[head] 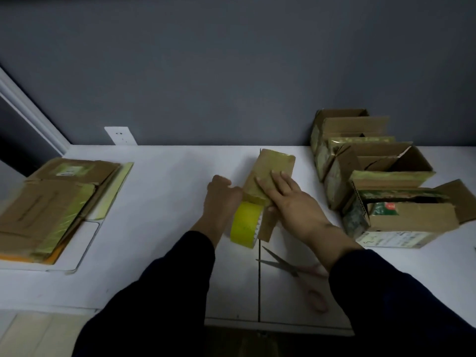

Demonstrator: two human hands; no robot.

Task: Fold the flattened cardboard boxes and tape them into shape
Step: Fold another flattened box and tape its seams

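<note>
Scissors [296, 273] lie closest on the tabletop [159, 253], blades apart. Beyond them, the right hand [286, 199] presses straight fingers flat on the small cardboard box [273, 166], its grip apart. The left hand [221, 199] curls at the box's left edge; I cannot tell whether its grip holds anything. The yellow tape roll [244, 225] sits against the box's near end. If the pressing hand lifts early, the flaps may spring open and the tape may wrinkle.

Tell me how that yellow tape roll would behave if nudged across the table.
The tape roll is round and seems to stand on edge, so it would likely roll rather than slide. Its strip appears stuck to the small box, so it may tug that box unless the right hand presses down.
</note>
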